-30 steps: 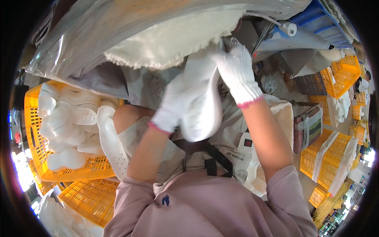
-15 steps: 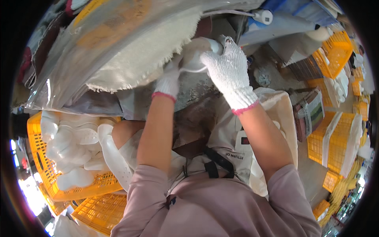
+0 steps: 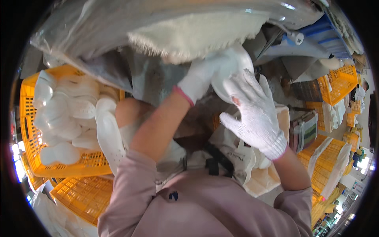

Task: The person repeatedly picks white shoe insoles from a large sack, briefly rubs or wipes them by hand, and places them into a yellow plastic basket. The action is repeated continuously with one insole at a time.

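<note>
A white, smooth piece shaped like a clog (image 3: pixel 244 59) is tilted near the fringed pale cloth (image 3: pixel 201 33). My left hand (image 3: pixel 207 73), in a white knit glove with a pink cuff, grips it from the left; motion blur and the piece hide most of the fingers. My right hand (image 3: pixel 252 112), gloved the same way, lies over the near right side of the piece. Its thumb points away to the left and its fingers are spread, with a reddish spot at one fingertip.
A yellow crate (image 3: pixel 71 172) at my left is heaped with white clogs (image 3: pixel 81 104). Clear plastic sheeting (image 3: pixel 98 27) hangs across the far side. A pale-lined container (image 3: pixel 272 175) stands by my right leg. Yellow crates (image 3: pixel 337 85) are stacked farther right.
My view has shifted. Both hands have moved right, and the white piece has turned more upright. My right hand has gone from closed round it to spread fingers.
</note>
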`<action>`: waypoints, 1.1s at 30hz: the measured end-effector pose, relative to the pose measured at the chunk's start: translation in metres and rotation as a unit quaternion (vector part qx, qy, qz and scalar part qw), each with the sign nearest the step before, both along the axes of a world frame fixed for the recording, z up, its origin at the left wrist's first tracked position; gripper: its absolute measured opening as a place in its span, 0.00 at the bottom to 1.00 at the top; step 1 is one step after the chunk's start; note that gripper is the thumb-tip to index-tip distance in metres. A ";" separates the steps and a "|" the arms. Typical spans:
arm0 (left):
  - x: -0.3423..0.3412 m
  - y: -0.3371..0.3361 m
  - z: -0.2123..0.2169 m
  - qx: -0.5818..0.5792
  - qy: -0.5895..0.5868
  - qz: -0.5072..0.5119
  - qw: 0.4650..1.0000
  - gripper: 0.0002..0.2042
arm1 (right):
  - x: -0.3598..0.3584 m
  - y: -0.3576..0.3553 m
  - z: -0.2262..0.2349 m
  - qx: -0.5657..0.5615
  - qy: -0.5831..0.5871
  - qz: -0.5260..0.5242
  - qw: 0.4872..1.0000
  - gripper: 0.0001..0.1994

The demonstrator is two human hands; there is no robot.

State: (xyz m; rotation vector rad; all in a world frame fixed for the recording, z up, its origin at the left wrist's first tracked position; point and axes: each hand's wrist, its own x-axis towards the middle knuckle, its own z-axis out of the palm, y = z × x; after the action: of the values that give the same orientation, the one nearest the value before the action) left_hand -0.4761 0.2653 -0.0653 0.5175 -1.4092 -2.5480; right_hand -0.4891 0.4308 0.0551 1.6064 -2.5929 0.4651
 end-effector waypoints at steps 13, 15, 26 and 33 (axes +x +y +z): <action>0.028 -0.049 -0.055 0.286 0.080 0.175 0.939 0.33 | 0.047 -0.084 -0.046 -0.115 -0.027 -0.056 0.991 0.10; 0.021 -0.054 -0.067 0.209 -0.062 0.186 0.958 0.29 | 0.045 -0.084 -0.044 -0.145 -0.039 -0.026 0.988 0.07; 0.030 -0.062 -0.081 0.201 -0.158 0.134 0.957 0.25 | 0.039 -0.109 -0.099 -0.251 -0.104 -0.133 0.953 0.13; 0.058 -0.081 -0.079 -0.185 -0.069 0.100 0.975 0.19 | 0.068 -0.094 -0.071 -0.289 -0.042 -0.115 0.950 0.11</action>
State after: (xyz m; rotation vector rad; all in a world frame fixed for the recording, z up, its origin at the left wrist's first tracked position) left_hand -0.4182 0.1846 -0.1441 0.7343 -1.7288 -2.0630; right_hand -0.4211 0.3369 -0.0160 1.0961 -2.3298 1.1568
